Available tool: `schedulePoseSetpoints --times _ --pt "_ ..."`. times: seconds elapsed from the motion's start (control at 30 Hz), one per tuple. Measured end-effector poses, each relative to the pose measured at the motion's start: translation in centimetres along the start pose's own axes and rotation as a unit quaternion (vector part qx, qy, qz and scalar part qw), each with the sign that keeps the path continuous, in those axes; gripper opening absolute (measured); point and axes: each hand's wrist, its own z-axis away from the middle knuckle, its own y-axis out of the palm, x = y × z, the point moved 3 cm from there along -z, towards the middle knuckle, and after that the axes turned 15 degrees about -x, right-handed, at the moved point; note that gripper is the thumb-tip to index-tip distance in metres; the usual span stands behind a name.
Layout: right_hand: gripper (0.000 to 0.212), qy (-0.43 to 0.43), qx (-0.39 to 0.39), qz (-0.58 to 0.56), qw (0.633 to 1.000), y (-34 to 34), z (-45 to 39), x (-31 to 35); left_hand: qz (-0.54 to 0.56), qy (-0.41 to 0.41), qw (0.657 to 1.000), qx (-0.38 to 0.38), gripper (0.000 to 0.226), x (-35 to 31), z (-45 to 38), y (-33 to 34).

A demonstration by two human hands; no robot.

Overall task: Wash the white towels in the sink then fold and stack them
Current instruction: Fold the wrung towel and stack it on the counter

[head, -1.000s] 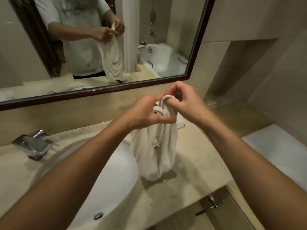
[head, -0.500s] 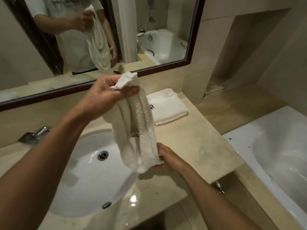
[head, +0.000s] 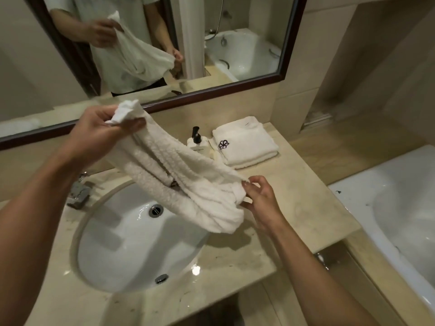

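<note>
A bunched white towel (head: pixel 186 182) stretches slantwise in the air above the right side of the white oval sink (head: pixel 122 250). My left hand (head: pixel 101 132) grips its upper end at the upper left. My right hand (head: pixel 261 198) pinches its lower end at the right, over the counter. A stack of folded white towels (head: pixel 247 142) with a dark flower emblem lies at the back right of the beige counter (head: pixel 306 208).
A soap pump bottle (head: pixel 197 144) stands just left of the folded stack. A chrome tap (head: pixel 78 191) sits left of the sink. The mirror (head: pixel 259 43) spans the wall behind. A white bathtub (head: pixel 404 208) lies to the right, below counter level.
Both hands first held the towel's top together. My right hand went down to the lower end and has now pulled it out to the right, so the towel slants instead of hanging.
</note>
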Motion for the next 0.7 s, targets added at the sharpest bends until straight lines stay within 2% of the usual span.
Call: schedulePoseSetpoints --times 0.1,0.23,0.3,0.37,0.43,0.5,0.63,0.7 --pt "0.006 0.048 -0.032 -0.072 0.996 0.5 -0.3 0.2 0.020 -0.009 1.000 -0.001 0.010 -0.1 0.5 0.5" --pt "0.006 0.078 -0.100 -0.027 0.992 2.1 -0.4 -1.0 0.020 0.017 1.000 0.009 0.007 -1.8 0.7 1.6" --pt "0.009 0.036 -0.112 0.029 0.993 2.5 -0.6 -0.9 0.023 0.028 0.999 0.016 0.006 -2.5 0.5 1.3" --pt "0.025 -0.023 -0.106 0.090 0.990 2.3 -0.5 -0.3 0.035 0.039 0.998 0.017 0.009 -3.0 0.3 0.7" --pt "0.046 -0.066 -0.064 0.145 0.985 1.8 -0.1 0.0 0.057 0.045 0.997 0.012 0.010 -3.3 0.2 0.2" --pt "0.060 -0.080 -0.027 0.190 0.978 1.6 0.1 0.0 0.084 0.044 0.995 0.011 0.001 -3.7 0.1 0.3" --pt "0.044 -0.110 -0.017 0.232 0.966 2.2 -0.2 0.4 0.090 0.062 0.994 0.023 0.002 -4.6 0.0 1.1" --pt "0.055 -0.157 0.001 0.242 0.958 2.7 0.3 1.4 0.088 0.079 0.992 0.036 0.004 -5.3 0.0 1.3"
